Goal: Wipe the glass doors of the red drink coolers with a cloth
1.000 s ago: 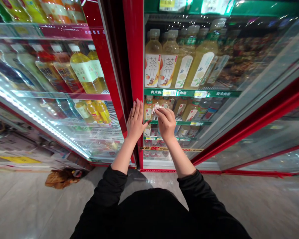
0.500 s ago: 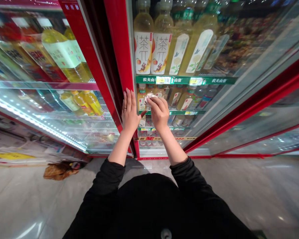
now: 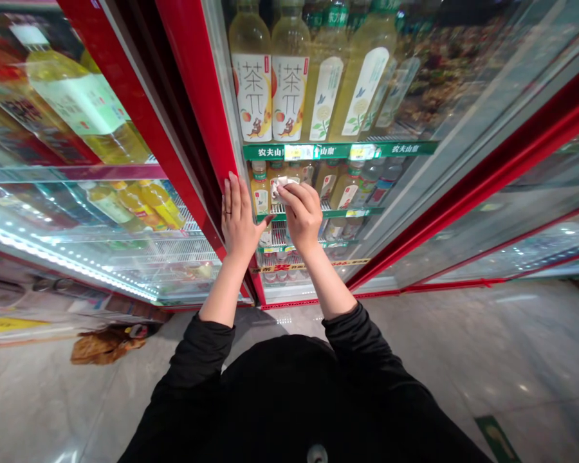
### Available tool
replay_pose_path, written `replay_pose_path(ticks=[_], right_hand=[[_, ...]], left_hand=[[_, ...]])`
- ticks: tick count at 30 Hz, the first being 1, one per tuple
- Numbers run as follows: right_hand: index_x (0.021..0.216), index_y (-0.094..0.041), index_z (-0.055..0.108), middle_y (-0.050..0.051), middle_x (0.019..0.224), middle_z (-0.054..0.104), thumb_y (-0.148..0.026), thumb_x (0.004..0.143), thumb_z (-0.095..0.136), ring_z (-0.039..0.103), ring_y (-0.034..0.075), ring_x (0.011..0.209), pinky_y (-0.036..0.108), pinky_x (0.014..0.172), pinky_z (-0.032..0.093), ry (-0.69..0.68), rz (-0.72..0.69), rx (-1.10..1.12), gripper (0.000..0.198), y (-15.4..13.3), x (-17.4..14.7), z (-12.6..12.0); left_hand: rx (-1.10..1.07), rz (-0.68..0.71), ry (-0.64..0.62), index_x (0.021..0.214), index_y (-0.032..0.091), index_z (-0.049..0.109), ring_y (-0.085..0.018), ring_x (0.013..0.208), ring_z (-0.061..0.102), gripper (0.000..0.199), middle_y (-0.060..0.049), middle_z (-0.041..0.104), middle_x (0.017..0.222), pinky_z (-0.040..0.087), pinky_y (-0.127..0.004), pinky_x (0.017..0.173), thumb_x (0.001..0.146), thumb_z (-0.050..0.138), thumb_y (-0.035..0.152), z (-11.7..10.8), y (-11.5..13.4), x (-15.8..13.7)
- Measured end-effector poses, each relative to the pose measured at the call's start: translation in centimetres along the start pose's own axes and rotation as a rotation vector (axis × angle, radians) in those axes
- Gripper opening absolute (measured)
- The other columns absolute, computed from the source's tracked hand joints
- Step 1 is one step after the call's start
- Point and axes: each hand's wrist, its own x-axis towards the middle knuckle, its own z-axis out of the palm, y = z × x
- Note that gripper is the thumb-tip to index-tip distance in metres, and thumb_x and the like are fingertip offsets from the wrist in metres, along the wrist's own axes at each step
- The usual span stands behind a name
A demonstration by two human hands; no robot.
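Note:
My left hand lies flat with its fingers stretched upward against the red door frame of a drinks fridge, its thumb reaching over the glass. Beside it, my right hand pinches a crumpled white tissue at the glass door, just right of the frame. Behind the tissue, shelves of bottles show through the glass. On the upper shelf, tea bottles with white labels stand upright above a green price strip.
Another fridge with bottled drinks stands on the left. A second red frame slants across the right. On the grey tiled floor a brown crumpled item lies at the left, and a green floor marking at the lower right.
The view has shifted, so the fridge and both hands appear slightly further left. Both hands keep nearly the same pose; the tissue is still pinched at the glass.

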Motion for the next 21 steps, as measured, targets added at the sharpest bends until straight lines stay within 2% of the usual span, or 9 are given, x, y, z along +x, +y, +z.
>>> replay_pose_path(ticks=[5,8,11,14,17,19,21], right_hand=[[0.137,-0.034,0.078,0.005,0.129,0.082,-0.015,0.109,0.061,0.073,0.023,0.128,0.044,0.113,0.064,-0.104,-0.086,0.040,0.037,0.0,-1.2,-1.5],[0.131,-0.033,0.080,0.005,0.121,0.083,-0.019,0.111,0.060,0.076,0.023,0.119,0.045,0.108,0.066,0.011,-0.057,-0.002,0.032,0.8,-1.1,-2.6],[0.130,-0.033,0.081,0.005,0.121,0.082,-0.019,0.112,0.056,0.075,0.024,0.121,0.048,0.111,0.064,0.106,0.022,-0.014,0.033,0.7,0.1,-2.5],[0.133,-0.034,0.080,0.005,0.126,0.081,-0.019,0.112,0.054,0.073,0.025,0.126,0.050,0.115,0.062,0.048,0.059,-0.007,0.036,-0.2,0.7,-1.7],[0.132,-0.032,0.080,0.007,0.126,0.082,-0.018,0.111,0.057,0.073,0.024,0.124,0.048,0.111,0.064,-0.033,-0.002,-0.023,0.034,-0.8,0.0,-1.8],[0.131,-0.029,0.080,0.008,0.123,0.083,-0.016,0.110,0.057,0.074,0.023,0.120,0.045,0.108,0.066,-0.026,-0.045,-0.044,0.034,-0.7,-0.5,-2.5],[0.130,-0.028,0.081,0.008,0.119,0.084,-0.014,0.110,0.056,0.075,0.022,0.116,0.044,0.105,0.066,0.043,-0.046,-0.066,0.035,-0.3,-0.6,-3.2]], left_hand=[[0.027,0.043,-0.016,0.181,0.022,0.010,-0.031,0.173,0.008,0.108,-0.015,0.021,0.187,0.010,-0.052,0.145,0.099,0.079,0.039,0.2,0.8,0.3],[0.040,0.062,-0.049,0.180,0.019,0.014,-0.032,0.174,0.011,0.112,-0.017,0.027,0.185,0.010,-0.051,0.145,0.095,0.084,0.033,0.0,1.3,0.4],[0.039,0.075,-0.066,0.180,0.019,0.016,-0.032,0.174,0.013,0.111,-0.017,0.029,0.184,0.009,-0.050,0.145,0.095,0.085,0.035,-0.2,1.5,0.8],[0.030,0.070,-0.048,0.180,0.020,0.016,-0.030,0.174,0.013,0.103,-0.014,0.028,0.185,0.009,-0.050,0.145,0.100,0.077,0.042,0.0,1.6,1.2],[0.028,0.046,-0.041,0.180,0.021,0.017,-0.029,0.173,0.014,0.096,-0.013,0.028,0.185,0.009,-0.050,0.144,0.104,0.071,0.046,0.2,1.8,1.4],[0.038,0.044,-0.056,0.180,0.020,0.019,-0.029,0.173,0.015,0.097,-0.013,0.029,0.184,0.009,-0.050,0.144,0.102,0.074,0.042,0.3,2.0,1.4],[0.049,0.053,-0.079,0.179,0.018,0.020,-0.030,0.173,0.015,0.102,-0.015,0.030,0.183,0.009,-0.050,0.144,0.098,0.079,0.037,0.2,2.0,1.4]])
